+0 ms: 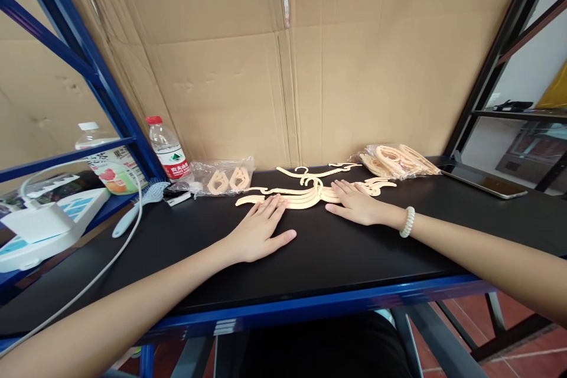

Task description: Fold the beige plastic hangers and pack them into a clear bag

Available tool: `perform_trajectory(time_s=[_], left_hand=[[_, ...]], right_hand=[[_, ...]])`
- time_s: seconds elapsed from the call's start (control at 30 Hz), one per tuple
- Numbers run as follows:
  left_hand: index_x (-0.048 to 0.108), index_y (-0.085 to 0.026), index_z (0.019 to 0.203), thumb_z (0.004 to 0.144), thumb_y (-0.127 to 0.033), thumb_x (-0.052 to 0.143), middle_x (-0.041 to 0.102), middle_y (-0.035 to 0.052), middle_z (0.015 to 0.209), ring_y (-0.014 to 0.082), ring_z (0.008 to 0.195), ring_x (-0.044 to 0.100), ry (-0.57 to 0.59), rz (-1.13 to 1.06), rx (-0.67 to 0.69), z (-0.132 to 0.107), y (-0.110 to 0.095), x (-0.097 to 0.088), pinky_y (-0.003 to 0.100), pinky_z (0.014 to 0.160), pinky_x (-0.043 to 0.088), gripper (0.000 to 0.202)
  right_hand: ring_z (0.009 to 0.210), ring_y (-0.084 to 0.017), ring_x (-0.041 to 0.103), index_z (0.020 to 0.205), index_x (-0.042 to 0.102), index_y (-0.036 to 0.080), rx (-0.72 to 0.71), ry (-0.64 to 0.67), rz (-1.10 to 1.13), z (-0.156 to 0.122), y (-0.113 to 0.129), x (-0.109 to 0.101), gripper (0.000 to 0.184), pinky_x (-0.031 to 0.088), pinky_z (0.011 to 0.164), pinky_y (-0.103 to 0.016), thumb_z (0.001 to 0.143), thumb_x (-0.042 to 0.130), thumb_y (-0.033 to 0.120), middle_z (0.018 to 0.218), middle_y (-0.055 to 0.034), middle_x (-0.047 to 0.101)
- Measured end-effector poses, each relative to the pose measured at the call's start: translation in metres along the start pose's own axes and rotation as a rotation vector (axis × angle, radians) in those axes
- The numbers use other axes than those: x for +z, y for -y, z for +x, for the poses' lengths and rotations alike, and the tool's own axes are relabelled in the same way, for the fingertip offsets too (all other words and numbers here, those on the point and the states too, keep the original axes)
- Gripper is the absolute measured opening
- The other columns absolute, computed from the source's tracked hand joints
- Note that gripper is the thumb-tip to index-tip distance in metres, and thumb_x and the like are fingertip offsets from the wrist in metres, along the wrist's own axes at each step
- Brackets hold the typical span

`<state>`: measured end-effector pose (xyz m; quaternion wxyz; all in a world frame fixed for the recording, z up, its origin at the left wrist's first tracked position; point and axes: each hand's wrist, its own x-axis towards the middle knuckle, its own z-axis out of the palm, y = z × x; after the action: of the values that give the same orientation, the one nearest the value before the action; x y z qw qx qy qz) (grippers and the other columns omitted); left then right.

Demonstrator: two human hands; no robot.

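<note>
Several cream plastic clothes hangers lie stacked on the black tabletop, their hooks bunched at the middle and pointing away from me. My left hand rests flat, fingertips on the left arms of the stack and thumb stretched out over the table. On the right side, my right hand lies with its fingers extended over the stack's right arms. Neither hand is wrapped around anything. Behind the stack lies a separate cream hanger, its hook turned toward the back.
Clear bags of cream plastic parts lie at back left and back right. Left stand a red-capped water bottle, a hairbrush and a power strip with a white cable. A phone-like slab lies right; cardboard walls the back.
</note>
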<state>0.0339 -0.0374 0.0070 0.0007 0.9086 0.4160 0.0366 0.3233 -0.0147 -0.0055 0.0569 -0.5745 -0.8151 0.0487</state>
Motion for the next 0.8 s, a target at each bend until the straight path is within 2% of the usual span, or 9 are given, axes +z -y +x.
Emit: perform_trajectory(time_s=[0.13, 0.3, 0.57, 0.67, 0.8], left_hand=[[0.020, -0.018, 0.152, 0.093, -0.062, 0.031, 0.013, 0.0143, 0.157, 0.0290, 0.146, 0.011, -0.022, -0.012, 0.015, -0.001, 0.001, 0.001, 0.049, 0.117, 0.015, 0.074], [0.015, -0.013, 0.152, 0.092, -0.065, 0.027, 0.008, 0.0148, 0.158, 0.0279, 0.147, 0.007, 0.022, -0.023, -0.045, -0.001, -0.003, -0.001, 0.050, 0.118, 0.010, 0.080], [0.014, -0.013, 0.152, 0.092, -0.063, 0.030, 0.014, 0.0156, 0.158, 0.0280, 0.146, 0.014, -0.037, -0.038, -0.023, -0.002, -0.002, 0.000, 0.047, 0.117, 0.014, 0.080], [0.013, -0.014, 0.152, 0.092, -0.062, 0.031, 0.016, 0.0155, 0.158, 0.0279, 0.146, 0.016, -0.069, -0.050, -0.024, 0.002, 0.005, 0.000, 0.048, 0.117, 0.015, 0.079], [0.013, -0.013, 0.152, 0.089, -0.062, 0.037, 0.021, 0.0171, 0.156, 0.0302, 0.145, 0.019, -0.107, -0.035, -0.073, 0.012, 0.027, -0.002, 0.051, 0.116, 0.014, 0.083]], right_hand=[[0.144, -0.035, 0.008, 0.152, 0.021, 0.007, -0.016, -0.019, 0.008, 0.000, -0.001, 0.001, 0.089, 0.012, 0.115, -0.055, 0.090, 0.022, 0.071, 0.156, -0.0189, 0.016], [0.145, -0.033, 0.007, 0.152, 0.019, 0.005, 0.008, -0.013, -0.012, -0.002, 0.001, 0.001, 0.090, 0.010, 0.117, -0.052, 0.090, 0.020, 0.071, 0.156, -0.0177, 0.015], [0.145, -0.033, 0.008, 0.151, 0.019, 0.004, 0.006, -0.024, -0.025, -0.002, -0.001, 0.003, 0.091, 0.011, 0.116, -0.053, 0.090, 0.020, 0.070, 0.156, -0.0179, 0.016], [0.144, -0.034, 0.011, 0.151, 0.022, 0.006, -0.004, -0.052, -0.015, -0.001, -0.002, 0.004, 0.089, 0.014, 0.116, -0.054, 0.090, 0.022, 0.070, 0.156, -0.0176, 0.019], [0.145, -0.032, 0.010, 0.151, 0.019, 0.002, 0.011, -0.021, -0.032, -0.002, -0.001, 0.004, 0.090, 0.012, 0.116, -0.052, 0.091, 0.020, 0.069, 0.156, -0.0175, 0.016]])
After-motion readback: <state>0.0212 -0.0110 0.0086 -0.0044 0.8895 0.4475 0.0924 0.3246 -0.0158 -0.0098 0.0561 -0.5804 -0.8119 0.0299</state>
